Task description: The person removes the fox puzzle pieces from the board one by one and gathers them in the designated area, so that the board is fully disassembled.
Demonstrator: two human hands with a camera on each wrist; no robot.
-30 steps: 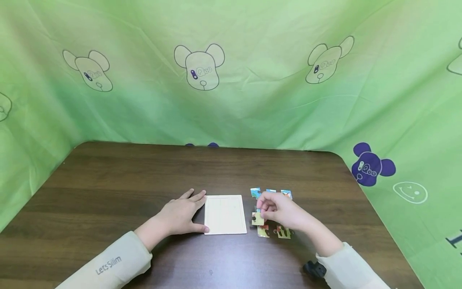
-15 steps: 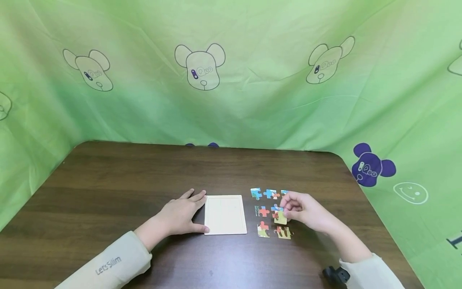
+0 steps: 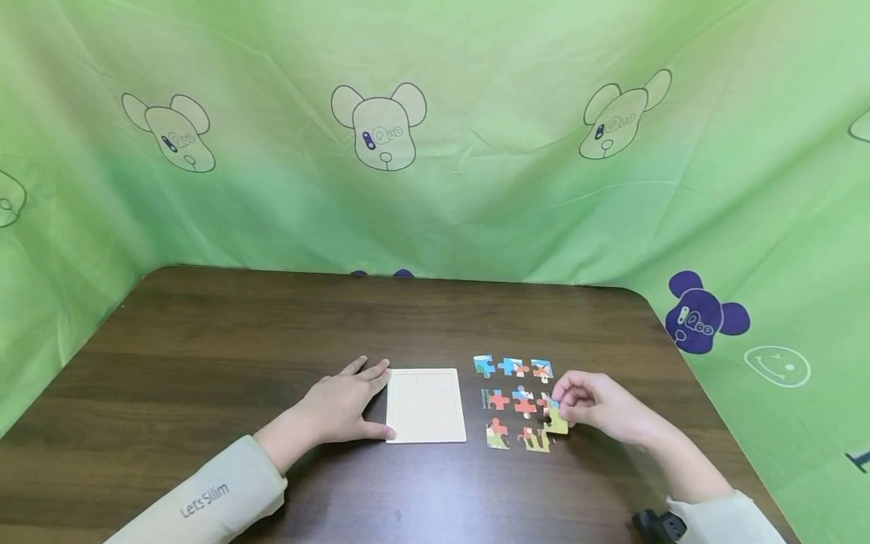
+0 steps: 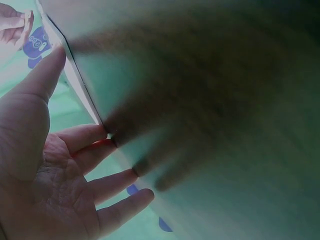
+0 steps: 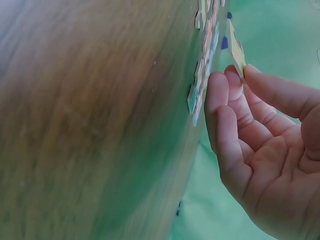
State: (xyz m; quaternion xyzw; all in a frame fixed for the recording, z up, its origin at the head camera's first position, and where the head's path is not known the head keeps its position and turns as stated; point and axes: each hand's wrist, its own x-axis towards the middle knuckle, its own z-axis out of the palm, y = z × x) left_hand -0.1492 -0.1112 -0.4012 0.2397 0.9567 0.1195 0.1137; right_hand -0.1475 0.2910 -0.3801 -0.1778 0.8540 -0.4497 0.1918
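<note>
My right hand [image 3: 605, 408] pinches a yellow-green puzzle piece [image 3: 557, 420] between thumb and fingertips, above the right side of the laid-out pieces. In the right wrist view the held puzzle piece [image 5: 236, 50] is seen nearly edge-on, raised off the table. Several puzzle pieces [image 3: 525, 402] lie apart in rows, blue ones at the back, red in the middle, yellowish in front. A pale square puzzle board [image 3: 426, 406] lies flat to their left. With fingers spread and straight, my left hand [image 3: 343, 404] touches the board's left edge.
The brown wooden table [image 3: 238, 355] has rounded far corners. A green curtain [image 3: 476, 189] with mouse-head prints hangs behind it and along both sides. A small black device [image 3: 658, 527] sits at the right wrist.
My right hand has moved rightward with the pinched puzzle piece, from beside the board across the rows to their right end, uncovering pieces beneath. My left hand stays at the board.
</note>
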